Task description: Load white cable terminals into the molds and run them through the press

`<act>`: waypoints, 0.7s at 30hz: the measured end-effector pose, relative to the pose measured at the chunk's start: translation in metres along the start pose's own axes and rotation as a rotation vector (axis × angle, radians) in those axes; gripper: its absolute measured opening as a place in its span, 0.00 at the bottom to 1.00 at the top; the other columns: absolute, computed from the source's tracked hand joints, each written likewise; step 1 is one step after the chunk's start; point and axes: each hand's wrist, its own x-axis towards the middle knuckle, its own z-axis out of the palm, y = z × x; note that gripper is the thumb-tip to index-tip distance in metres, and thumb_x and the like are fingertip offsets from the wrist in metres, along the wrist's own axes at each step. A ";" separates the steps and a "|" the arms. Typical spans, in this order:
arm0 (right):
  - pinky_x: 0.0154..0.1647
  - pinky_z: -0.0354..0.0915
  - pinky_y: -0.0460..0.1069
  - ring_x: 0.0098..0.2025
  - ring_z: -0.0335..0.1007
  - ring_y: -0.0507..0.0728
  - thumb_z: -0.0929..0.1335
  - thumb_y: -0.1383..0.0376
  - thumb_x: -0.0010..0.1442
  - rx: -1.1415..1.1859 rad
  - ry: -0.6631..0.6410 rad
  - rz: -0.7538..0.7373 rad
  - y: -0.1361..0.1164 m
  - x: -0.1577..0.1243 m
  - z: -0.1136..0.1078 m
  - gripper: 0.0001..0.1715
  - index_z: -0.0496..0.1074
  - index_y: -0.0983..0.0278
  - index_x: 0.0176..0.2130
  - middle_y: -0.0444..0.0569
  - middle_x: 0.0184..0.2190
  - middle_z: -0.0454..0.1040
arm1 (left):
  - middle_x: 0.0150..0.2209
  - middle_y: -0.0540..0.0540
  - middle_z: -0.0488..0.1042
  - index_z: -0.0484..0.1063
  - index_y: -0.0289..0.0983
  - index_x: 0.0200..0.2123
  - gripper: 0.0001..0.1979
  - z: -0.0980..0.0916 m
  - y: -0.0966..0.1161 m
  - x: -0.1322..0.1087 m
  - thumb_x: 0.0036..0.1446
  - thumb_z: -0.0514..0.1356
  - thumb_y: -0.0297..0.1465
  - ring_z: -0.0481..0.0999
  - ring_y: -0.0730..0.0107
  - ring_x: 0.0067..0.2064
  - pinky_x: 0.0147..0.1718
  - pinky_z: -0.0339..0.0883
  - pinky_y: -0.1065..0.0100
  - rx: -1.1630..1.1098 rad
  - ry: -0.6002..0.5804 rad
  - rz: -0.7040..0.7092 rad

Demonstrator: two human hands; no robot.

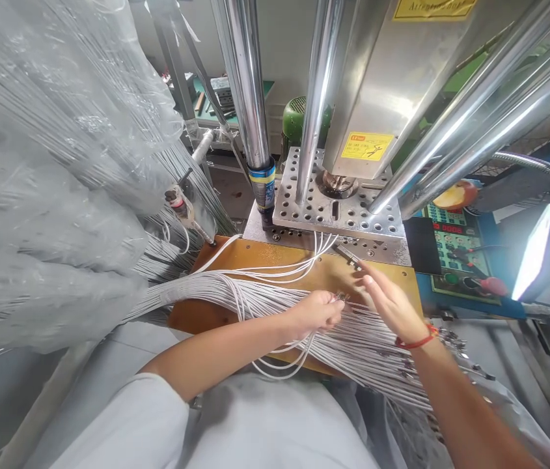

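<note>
My left hand (317, 311) is closed around the ends of several white cables (299, 365), whose small metal connectors (342, 297) stick out past the fingertips. The cables loop down below the wrist. Just to the right, my right hand (394, 306), with a red cord at the wrist, has its fingertips at the near end of a narrow metal bar (347, 255), gripping it. That bar points toward the press's perforated plate (294, 212). Under both hands, a thick bundle of white cables (216, 290) crosses the brown board (255, 251).
Steel columns (250, 85) and the press head (377, 98) rise in front. A control panel (455, 241) and a bright lamp (533, 251) stand at right. Plastic-wrapped cables (60, 163) hang at left. Several cables (321, 242) run under the plate's front edge.
</note>
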 end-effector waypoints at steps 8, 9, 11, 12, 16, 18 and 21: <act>0.28 0.56 0.49 0.31 0.66 0.58 0.58 0.63 0.56 -0.894 0.035 0.151 0.051 -0.001 -0.021 0.14 0.68 0.67 0.33 0.54 0.29 0.69 | 0.24 0.51 0.66 0.65 0.30 0.36 0.15 -0.004 0.010 0.019 0.50 0.54 0.37 0.53 0.88 0.16 0.15 0.43 0.77 -0.027 0.145 -0.064; 0.26 0.55 0.48 0.30 0.66 0.58 0.57 0.63 0.56 -0.852 0.017 0.168 0.049 -0.003 -0.020 0.14 0.67 0.67 0.33 0.53 0.28 0.70 | 0.23 0.52 0.66 0.65 0.30 0.35 0.14 -0.004 0.011 0.021 0.50 0.54 0.36 0.51 0.88 0.15 0.15 0.41 0.77 -0.024 0.145 -0.077; 0.24 0.55 0.47 0.27 0.67 0.56 0.56 0.60 0.57 -0.704 -0.003 0.211 0.039 -0.007 -0.016 0.16 0.66 0.67 0.36 0.51 0.26 0.70 | 0.21 0.53 0.64 0.64 0.30 0.34 0.13 -0.004 0.010 0.025 0.51 0.53 0.36 0.48 0.88 0.14 0.14 0.38 0.77 -0.003 0.138 -0.119; 0.24 0.56 0.47 0.27 0.67 0.56 0.56 0.59 0.57 -0.618 0.001 0.217 0.035 -0.009 -0.013 0.17 0.65 0.67 0.39 0.50 0.26 0.71 | 0.20 0.54 0.63 0.64 0.31 0.34 0.13 -0.005 0.010 0.027 0.51 0.52 0.36 0.47 0.88 0.14 0.14 0.37 0.76 0.019 0.137 -0.142; 0.26 0.59 0.44 0.27 0.68 0.54 0.58 0.61 0.54 -0.330 0.041 0.135 0.022 -0.016 0.002 0.19 0.64 0.65 0.44 0.48 0.27 0.72 | 0.13 0.59 0.53 0.62 0.34 0.30 0.09 -0.002 0.014 0.032 0.50 0.52 0.34 0.44 0.86 0.12 0.13 0.35 0.76 0.137 0.123 -0.202; 0.26 0.59 0.44 0.26 0.67 0.53 0.58 0.62 0.54 -0.248 0.063 0.129 0.020 -0.017 0.009 0.18 0.66 0.64 0.43 0.47 0.27 0.72 | 0.12 0.60 0.48 0.61 0.34 0.27 0.07 0.001 0.018 0.034 0.48 0.52 0.33 0.43 0.86 0.12 0.13 0.35 0.75 0.197 0.110 -0.236; 0.26 0.59 0.43 0.24 0.66 0.51 0.57 0.62 0.54 -0.201 0.083 0.129 0.019 -0.019 0.016 0.19 0.66 0.65 0.43 0.45 0.25 0.71 | 0.12 0.60 0.47 0.61 0.35 0.26 0.05 0.005 0.024 0.035 0.45 0.53 0.31 0.43 0.85 0.12 0.13 0.34 0.75 0.269 0.095 -0.292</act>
